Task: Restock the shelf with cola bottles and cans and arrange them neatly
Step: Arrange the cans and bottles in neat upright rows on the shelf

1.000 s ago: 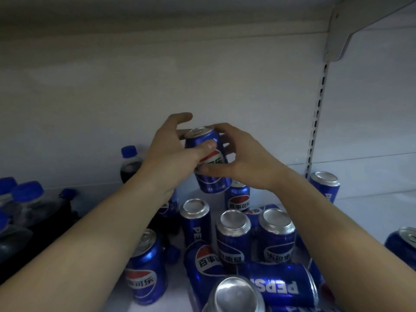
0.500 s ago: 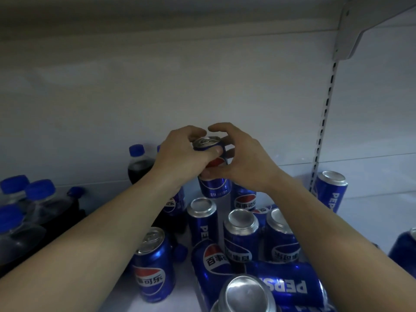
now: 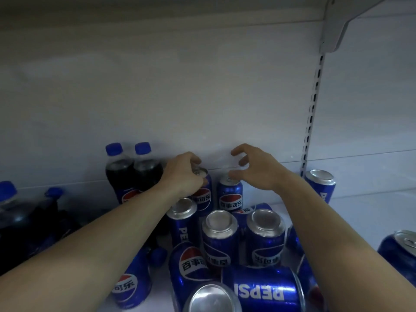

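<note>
The shelf (image 3: 360,212) runs wide and white in front of me, with its back panel (image 3: 202,97) rising to a bracket (image 3: 337,23) at the upper right. Far left, big dark bottles (image 3: 13,217) fill the corner. Next to them two smaller bottles (image 3: 135,174) stand upright against the back panel, so I judge the row of cans is meant to start beside them.

In front of that row is a muddle of cans. Three stand upside down (image 3: 219,235), one lies on its side (image 3: 263,289) at the front, and another leans (image 3: 191,264) against the upturned ones. A lone can (image 3: 320,185) stands off to the right by the upright rail. The muddle sits under my forearms, so I must reach over it to get to the back.

My left hand (image 3: 184,174) grips the can (image 3: 203,194) I am placing, fingers curled over its rim. It is upright at the back, logo forward, just right of the smaller bottles and close beside its neighbour can (image 3: 230,194). Whether it has touched down I cannot tell.

My right hand (image 3: 254,172) holds nothing. Its fingers are spread and loosely bent above the neighbour can, the thumb close to its top. I cannot see whether it touches.
</note>
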{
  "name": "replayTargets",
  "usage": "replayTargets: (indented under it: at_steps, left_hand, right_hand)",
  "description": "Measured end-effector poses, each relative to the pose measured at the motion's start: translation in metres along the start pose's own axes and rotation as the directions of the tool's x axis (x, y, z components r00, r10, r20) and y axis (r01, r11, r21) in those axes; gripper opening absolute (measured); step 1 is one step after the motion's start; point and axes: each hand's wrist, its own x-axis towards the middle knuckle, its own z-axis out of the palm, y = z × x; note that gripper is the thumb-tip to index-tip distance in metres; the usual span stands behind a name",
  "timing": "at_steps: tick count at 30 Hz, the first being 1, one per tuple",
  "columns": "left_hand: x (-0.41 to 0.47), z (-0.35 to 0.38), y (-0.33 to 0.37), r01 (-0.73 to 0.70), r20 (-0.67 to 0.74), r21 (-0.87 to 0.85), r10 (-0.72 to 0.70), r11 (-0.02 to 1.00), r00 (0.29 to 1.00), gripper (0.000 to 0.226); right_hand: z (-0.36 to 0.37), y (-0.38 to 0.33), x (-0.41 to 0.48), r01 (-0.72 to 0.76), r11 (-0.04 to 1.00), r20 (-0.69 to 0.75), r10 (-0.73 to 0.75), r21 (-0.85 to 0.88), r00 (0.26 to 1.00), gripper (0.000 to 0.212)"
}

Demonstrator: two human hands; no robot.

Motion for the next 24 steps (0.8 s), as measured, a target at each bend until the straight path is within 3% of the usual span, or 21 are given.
replayTargets:
  at_steps: [3, 8, 18, 22, 24]
  left_hand:
    - [0.003, 0.006, -0.005, -0.010, -0.023, 0.002, 0.010, 1.000, 1.000, 0.052]
    - [0.000, 0.017, -0.011, -0.006, -0.039, -0.024, 0.005, 1.000, 0.999, 0.050]
    - [-0.003, 0.024, -0.015, -0.126, 0.022, 0.213, 0.124, 0.969, 0.992, 0.042]
    - [-0.007, 0.024, -0.017, -0.128, 0.012, 0.228, 0.129, 0.965, 0.992, 0.035]
    - [-0.008, 0.020, -0.018, -0.107, 0.010, 0.252, 0.108, 0.962, 0.994, 0.035]
  right_hand:
    - [0.018, 0.015, 0.002, -0.066, 0.997, 0.093, 0.061, 0.050, 0.994, 0.061]
    - [0.025, 0.023, 0.004, -0.102, 0.989, 0.060, 0.096, 0.104, 0.994, 0.063]
    - [0.029, 0.030, 0.007, -0.109, 0.994, 0.003, 0.109, 0.025, 0.994, 0.064]
    - [0.016, 0.036, -0.003, -0.146, 0.978, 0.227, 0.178, -0.151, 0.957, 0.072]
    - [0.012, 0.043, -0.008, -0.142, 0.941, 0.397, 0.263, -0.307, 0.879, 0.052]
